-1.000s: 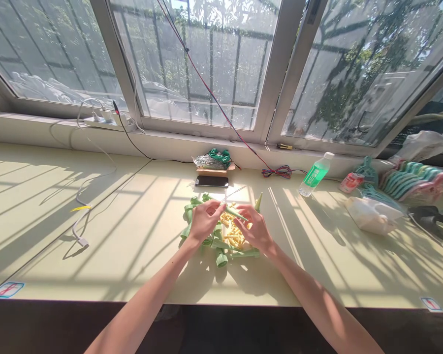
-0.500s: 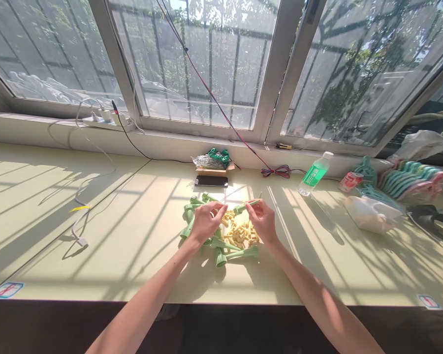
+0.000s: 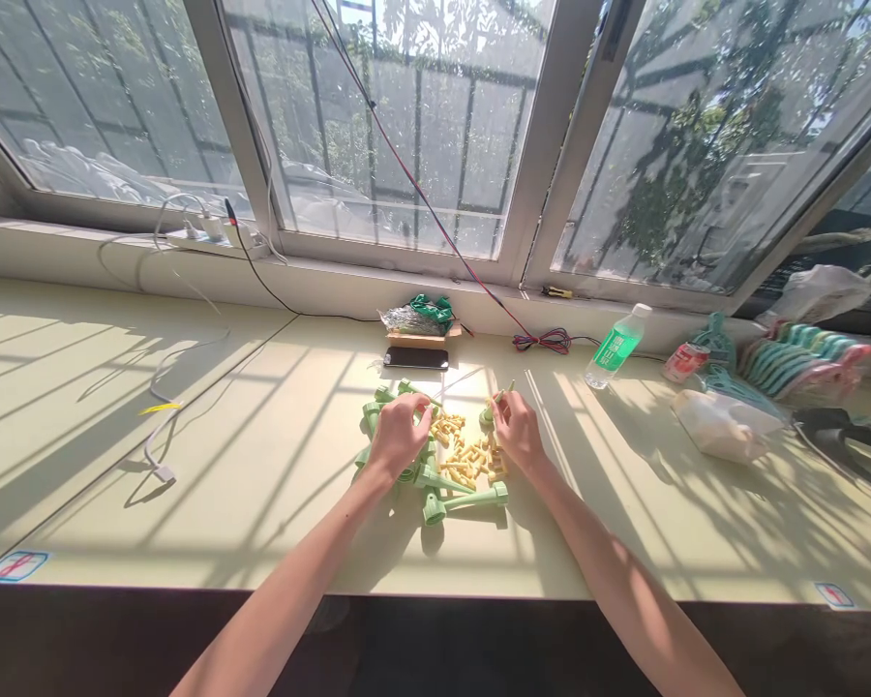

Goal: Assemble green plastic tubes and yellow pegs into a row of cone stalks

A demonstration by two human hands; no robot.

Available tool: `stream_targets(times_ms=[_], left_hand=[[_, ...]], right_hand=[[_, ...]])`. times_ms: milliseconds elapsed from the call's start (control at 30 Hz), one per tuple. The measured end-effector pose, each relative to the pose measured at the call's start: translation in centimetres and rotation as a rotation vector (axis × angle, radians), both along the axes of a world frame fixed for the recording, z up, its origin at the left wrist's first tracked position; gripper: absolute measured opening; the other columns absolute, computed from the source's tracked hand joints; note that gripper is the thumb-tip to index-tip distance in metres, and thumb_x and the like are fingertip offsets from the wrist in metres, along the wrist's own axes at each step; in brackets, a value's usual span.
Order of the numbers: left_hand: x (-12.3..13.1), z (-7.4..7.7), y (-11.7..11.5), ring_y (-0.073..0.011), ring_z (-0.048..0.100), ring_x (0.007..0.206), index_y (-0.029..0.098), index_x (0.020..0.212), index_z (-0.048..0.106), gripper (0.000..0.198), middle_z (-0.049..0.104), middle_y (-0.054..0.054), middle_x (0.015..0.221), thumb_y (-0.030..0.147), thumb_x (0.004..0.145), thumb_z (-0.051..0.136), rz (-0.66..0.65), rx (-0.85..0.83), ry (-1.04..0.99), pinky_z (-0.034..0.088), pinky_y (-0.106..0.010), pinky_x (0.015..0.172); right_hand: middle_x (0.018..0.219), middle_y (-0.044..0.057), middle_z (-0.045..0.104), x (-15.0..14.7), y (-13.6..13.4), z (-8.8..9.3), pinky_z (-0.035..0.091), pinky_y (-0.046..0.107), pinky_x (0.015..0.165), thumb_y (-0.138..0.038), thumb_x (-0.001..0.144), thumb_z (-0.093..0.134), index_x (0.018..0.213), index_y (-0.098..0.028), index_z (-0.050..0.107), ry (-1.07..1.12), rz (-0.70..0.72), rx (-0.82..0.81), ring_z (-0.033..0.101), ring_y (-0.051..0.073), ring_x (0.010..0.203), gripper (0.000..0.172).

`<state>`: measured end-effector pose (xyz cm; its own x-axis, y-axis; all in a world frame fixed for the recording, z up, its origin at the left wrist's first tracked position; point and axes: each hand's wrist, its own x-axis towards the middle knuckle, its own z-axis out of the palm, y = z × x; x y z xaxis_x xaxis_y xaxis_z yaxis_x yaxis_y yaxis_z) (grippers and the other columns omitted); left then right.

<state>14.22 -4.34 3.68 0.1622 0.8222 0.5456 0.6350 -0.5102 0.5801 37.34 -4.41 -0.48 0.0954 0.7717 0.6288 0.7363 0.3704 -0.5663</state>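
Note:
A heap of green cone-shaped plastic pieces (image 3: 465, 500) and small yellow pieces (image 3: 463, 453) lies on the pale table (image 3: 261, 465) in front of me. My left hand (image 3: 398, 436) rests on the left side of the heap with its fingers curled over green pieces. My right hand (image 3: 517, 431) is at the right side, fingers pinched round a green cone piece (image 3: 495, 407) that points up and away. What my left fingers grip is hidden under the hand.
A black phone (image 3: 416, 358) and a small box with green and silver bits (image 3: 419, 318) lie behind the heap. A green-labelled water bottle (image 3: 616, 346), a can (image 3: 682, 362), a white bag (image 3: 718, 426) and plastic hangers (image 3: 798, 353) are at right. White cables (image 3: 161, 407) trail at left.
My right hand has lifted a green cone piece off the heap and drawn it right, then tipped it upright. My left hand has closed and settled on the green pieces.

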Motion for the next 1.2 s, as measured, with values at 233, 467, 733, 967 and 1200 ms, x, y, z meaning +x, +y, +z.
stream_targets(times_ms=[233,467,733,967,1200], left_hand=[[-0.2,-1.2,0.6,-0.0242,0.064,0.081,0.02,0.088,0.07,0.013,0.069,-0.006,0.084,0.025,0.087,0.059,-0.011,-0.004,0.057,0.051,-0.037,0.075],[0.1,-0.9,0.3,-0.0376,0.054,0.109,0.022,0.082,0.076,0.014,0.071,-0.011,0.114,0.026,0.086,0.063,-0.025,0.03,0.166,0.04,-0.062,0.096],[-0.2,-1.9,0.6,-0.0388,0.04,0.139,0.023,0.095,0.08,0.034,0.063,-0.012,0.136,0.037,0.098,0.049,-0.067,-0.066,0.34,0.023,-0.071,0.113],[0.0,-1.7,0.3,-0.0361,0.038,0.144,0.021,0.1,0.077,0.039,0.067,-0.012,0.129,0.033,0.102,0.04,-0.085,-0.129,0.431,0.016,-0.071,0.117],[0.1,-1.8,0.4,-0.0362,0.049,0.135,0.018,0.102,0.073,0.026,0.071,-0.012,0.122,0.029,0.098,0.05,-0.094,-0.023,0.321,0.024,-0.069,0.117]], right_hand=[[0.072,0.002,0.057,0.5,0.5,-0.3,0.043,0.03,0.063,-0.03,0.097,0.043,0.088,-0.02,0.056,-0.048,-0.009,0.003,0.052,0.018,0.064,0.019],[0.077,0.005,0.061,0.5,0.6,-0.4,0.044,0.031,0.068,-0.031,0.097,0.042,0.098,-0.018,0.059,-0.019,-0.018,-0.009,0.055,0.019,0.069,0.022],[0.075,0.001,0.059,0.1,0.4,-0.1,0.044,0.029,0.066,-0.032,0.095,0.048,0.115,-0.015,0.056,0.051,-0.04,-0.016,0.054,0.016,0.062,0.027],[0.072,-0.002,0.057,-0.9,-0.6,1.2,0.045,0.026,0.058,-0.033,0.095,0.051,0.105,-0.018,0.056,0.157,-0.121,0.116,0.05,0.013,0.055,0.019],[0.073,0.0,0.057,-1.7,-1.6,1.5,0.044,0.024,0.056,-0.033,0.099,0.049,0.091,-0.02,0.058,0.14,-0.01,0.181,0.051,0.012,0.057,0.018]])
